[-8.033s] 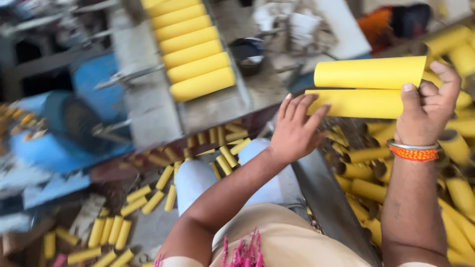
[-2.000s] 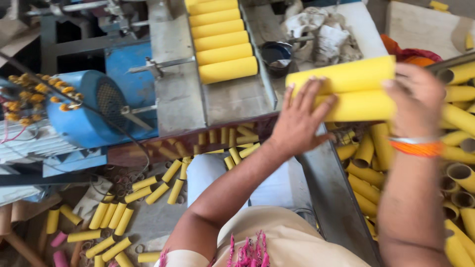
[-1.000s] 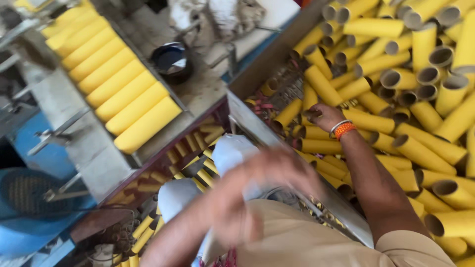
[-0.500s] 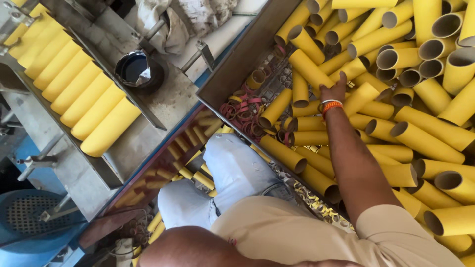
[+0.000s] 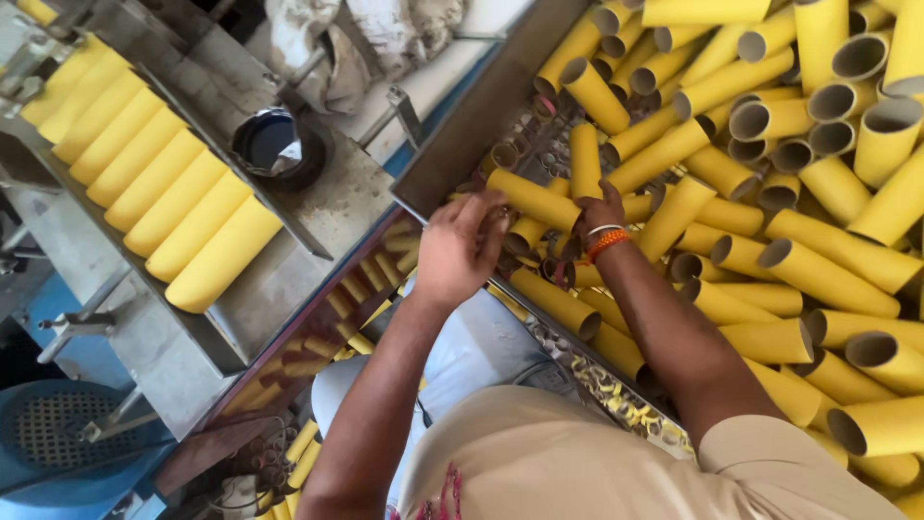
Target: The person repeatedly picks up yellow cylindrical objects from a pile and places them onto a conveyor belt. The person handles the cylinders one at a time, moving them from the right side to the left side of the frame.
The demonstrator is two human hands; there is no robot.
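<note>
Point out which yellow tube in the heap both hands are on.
The yellow tube lying crosswise at the heap's near-left edge: the left hand meets its left end, the right hand its right end. The other tubes lie untouched.

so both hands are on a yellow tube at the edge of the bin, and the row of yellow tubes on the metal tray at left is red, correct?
Not quite. The row of tubes on the metal tray is yellow, not red, as the head view shows. The rest stands: the left hand and right hand are both on a yellow tube at the edge of the bin.
</note>
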